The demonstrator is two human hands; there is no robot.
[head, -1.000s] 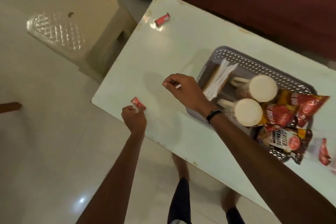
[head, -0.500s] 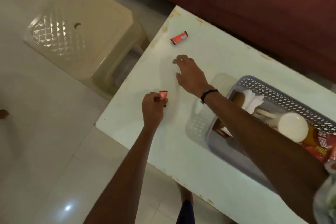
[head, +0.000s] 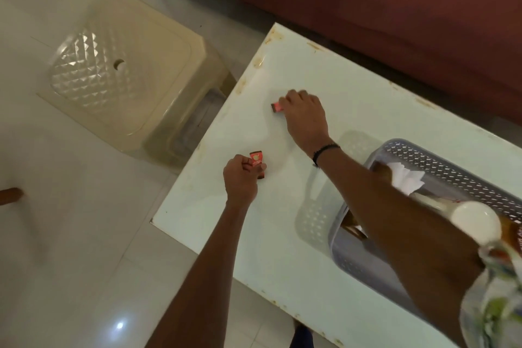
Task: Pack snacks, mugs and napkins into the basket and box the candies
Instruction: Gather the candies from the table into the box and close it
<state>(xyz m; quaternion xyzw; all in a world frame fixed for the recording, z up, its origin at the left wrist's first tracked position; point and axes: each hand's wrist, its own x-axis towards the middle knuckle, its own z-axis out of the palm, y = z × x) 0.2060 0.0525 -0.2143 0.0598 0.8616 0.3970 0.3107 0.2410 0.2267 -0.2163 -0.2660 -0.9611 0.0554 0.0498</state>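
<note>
My left hand [head: 241,178] pinches a small red-wrapped candy [head: 257,159] just above the white table [head: 282,234]. Farther back, my right hand [head: 306,116] lies over a second red candy [head: 277,107], fingers closing on it; only its left end shows. At the right stands the grey perforated basket [head: 452,167] with white napkins [head: 406,178], a white mug [head: 474,222] and the edge of a snack packet inside, partly hidden by my right forearm.
A beige plastic stool [head: 121,79] stands on the tiled floor just left of the table's corner. A dark red sofa [head: 367,3] runs along the table's far side. A clear container [head: 497,305] sits blurred at the lower right edge.
My right hand reached forward and came down on the far candy, which lay free before. My left hand kept hold of its candy. The view shifted left, pushing the basket to the right edge.
</note>
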